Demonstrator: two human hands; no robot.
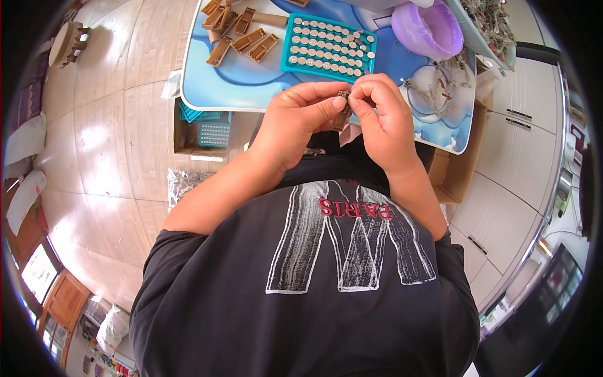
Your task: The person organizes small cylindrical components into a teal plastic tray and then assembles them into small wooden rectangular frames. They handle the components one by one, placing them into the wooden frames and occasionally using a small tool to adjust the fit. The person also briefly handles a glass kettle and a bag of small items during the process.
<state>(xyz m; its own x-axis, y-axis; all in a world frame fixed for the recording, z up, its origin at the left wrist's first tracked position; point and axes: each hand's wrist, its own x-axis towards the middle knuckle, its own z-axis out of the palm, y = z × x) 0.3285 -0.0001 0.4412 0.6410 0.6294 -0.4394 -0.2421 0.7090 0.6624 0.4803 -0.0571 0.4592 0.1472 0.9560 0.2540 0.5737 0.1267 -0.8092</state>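
Left hand (pixel 290 122) pinches narrow brown casing (pixel 341 118), likely steadying it for right hand (pixel 384 119) (its grip: can't tell); teal disc tray (pixel 286 55), 12 o'clock, presumably for reach.

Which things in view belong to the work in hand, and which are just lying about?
Seemingly in use:
brown piece in the left hand, right hand beside it
loose brown pieces
teal tray of pale discs

Seemingly just lying about:
purple basin
wooden stool
white bag

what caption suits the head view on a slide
Left hand and right hand meet at a brown oblong piece near a teal rectangular tray of round silvery discs.
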